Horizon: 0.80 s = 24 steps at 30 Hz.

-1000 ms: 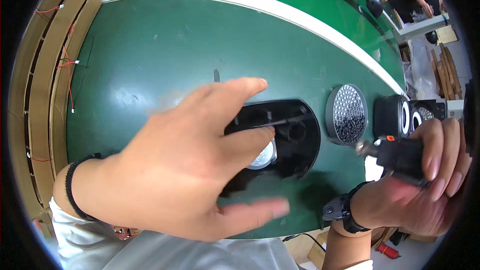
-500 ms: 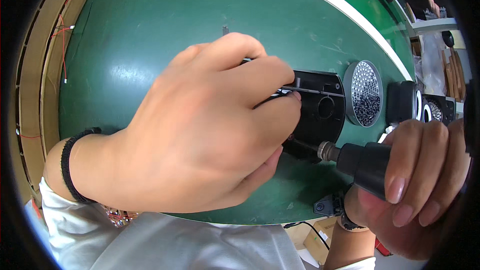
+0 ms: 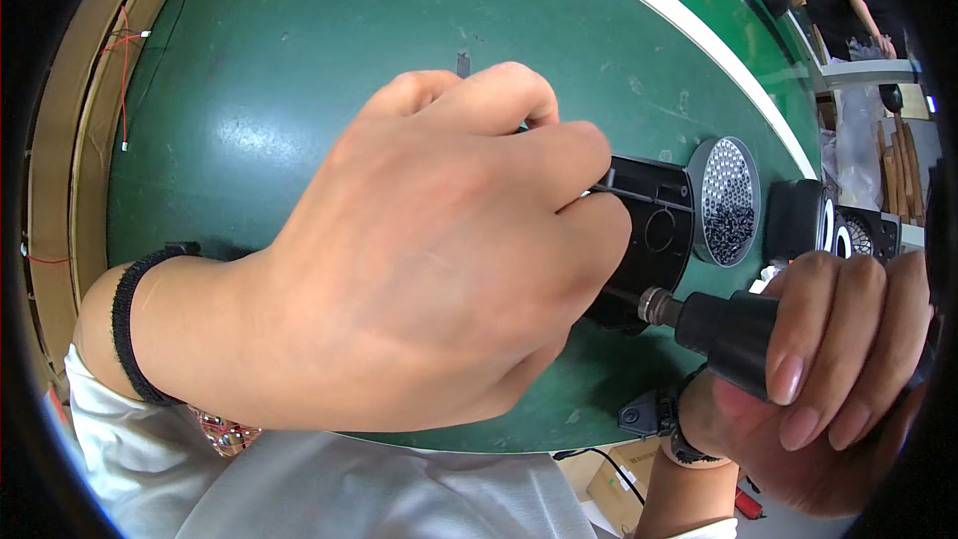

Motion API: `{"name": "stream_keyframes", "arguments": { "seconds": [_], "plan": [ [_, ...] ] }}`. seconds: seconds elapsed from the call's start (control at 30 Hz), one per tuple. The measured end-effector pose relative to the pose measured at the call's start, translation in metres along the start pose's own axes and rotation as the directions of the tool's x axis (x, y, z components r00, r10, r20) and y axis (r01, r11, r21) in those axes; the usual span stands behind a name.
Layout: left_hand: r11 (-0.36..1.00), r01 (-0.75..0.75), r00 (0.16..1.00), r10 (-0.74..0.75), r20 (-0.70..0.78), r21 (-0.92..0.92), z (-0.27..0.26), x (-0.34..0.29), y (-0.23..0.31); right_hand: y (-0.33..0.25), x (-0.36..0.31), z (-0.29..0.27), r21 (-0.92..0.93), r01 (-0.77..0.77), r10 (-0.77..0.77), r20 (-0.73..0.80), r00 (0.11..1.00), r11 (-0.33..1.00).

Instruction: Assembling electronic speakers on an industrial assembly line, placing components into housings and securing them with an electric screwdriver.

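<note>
My left hand spreads across the middle of the view with its fingers curled down over a black plastic housing. Its fingertips and much of the housing's left side are hidden behind the hand. At the lower right my right hand is wrapped around a black electric screwdriver. The tool lies nearly level and points left, its metal collar close to the housing's near edge. The bit runs toward the housing under my left fingers, and its tip cannot be seen.
Right of the housing stands a round dish with a perforated plate and many small black screws. Black speaker-like units sit beyond it. Cardboard strips with red wires line the left edge. Another person works at the far upper right.
My left hand has moved slightly right over the housing, and its thumb and fingertips show less. The screwdriver stays at the housing's near edge in my right hand.
</note>
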<state>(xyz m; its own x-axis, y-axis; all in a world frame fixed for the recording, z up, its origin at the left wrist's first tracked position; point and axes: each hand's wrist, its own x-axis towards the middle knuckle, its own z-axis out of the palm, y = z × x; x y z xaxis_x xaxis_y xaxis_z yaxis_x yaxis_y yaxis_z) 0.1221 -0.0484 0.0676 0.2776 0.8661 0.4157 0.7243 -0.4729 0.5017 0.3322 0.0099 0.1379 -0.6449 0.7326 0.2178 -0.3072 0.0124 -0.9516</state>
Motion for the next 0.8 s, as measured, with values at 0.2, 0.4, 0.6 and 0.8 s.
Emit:
{"name": "stream_keyframes", "arguments": {
  "seconds": [0.2, 0.4, 0.6, 0.8],
  "plan": [
    [0.993, 0.095, 0.987, -0.103, 0.121, 0.073, -0.001, 0.000, 0.005, 0.006, -0.003, 0.018, 0.003, -0.028, 0.028, -0.120, 0.992, 1.000],
    [0.996, 0.081, 0.993, -0.084, 0.088, 0.036, 0.000, -0.001, 0.002, -0.033, -0.001, 0.023, -0.393, -0.381, 0.343, -0.167, 0.924, 0.837],
    [0.998, 0.053, 0.998, -0.052, 0.030, -0.026, 0.004, -0.001, -0.001, -0.028, -0.001, 0.019, -0.968, 0.078, 0.179, 0.035, 0.983, -0.239],
    [0.998, 0.061, 0.996, -0.059, 0.069, -0.026, 0.001, -0.001, -0.003, 0.011, 0.004, 0.014, -0.061, 0.057, -0.066, -0.149, 0.987, 0.996]
  ]
}}
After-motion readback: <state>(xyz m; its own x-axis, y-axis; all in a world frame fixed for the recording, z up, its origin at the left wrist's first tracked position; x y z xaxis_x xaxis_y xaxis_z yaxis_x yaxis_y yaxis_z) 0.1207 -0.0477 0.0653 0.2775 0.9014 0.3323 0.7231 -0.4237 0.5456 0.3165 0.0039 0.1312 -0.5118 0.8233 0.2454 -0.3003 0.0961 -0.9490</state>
